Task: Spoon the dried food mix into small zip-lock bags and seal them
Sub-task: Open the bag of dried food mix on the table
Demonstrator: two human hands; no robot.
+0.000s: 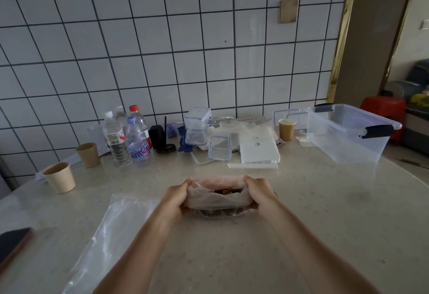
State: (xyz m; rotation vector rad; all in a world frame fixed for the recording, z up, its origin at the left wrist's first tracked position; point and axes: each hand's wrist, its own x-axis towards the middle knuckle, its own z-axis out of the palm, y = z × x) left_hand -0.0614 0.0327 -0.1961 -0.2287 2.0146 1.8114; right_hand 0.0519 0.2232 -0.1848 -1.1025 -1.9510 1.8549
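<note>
My left hand (174,201) and right hand (260,195) gripped the open plastic bag of dried food mix (217,197) mid-table (325,212); best kept upright, mouth held wide for spooning.

Both forearms reach forward and converge toward the bag (216,197), which serves as the landmark here. The left hand (175,201) sits at the bag's left end, fingers curled round its edge, thumb up near the top rim, knuckles turned outward to the left. The right hand (260,197) sits at the bag's right end in a mirrored pose, fingers curled round that edge and thumb high on the rim. The two hands are level with each other, apart by the bag's width, pulling its mouth open between them. Both wrists are straight; both forearms are bare
</note>
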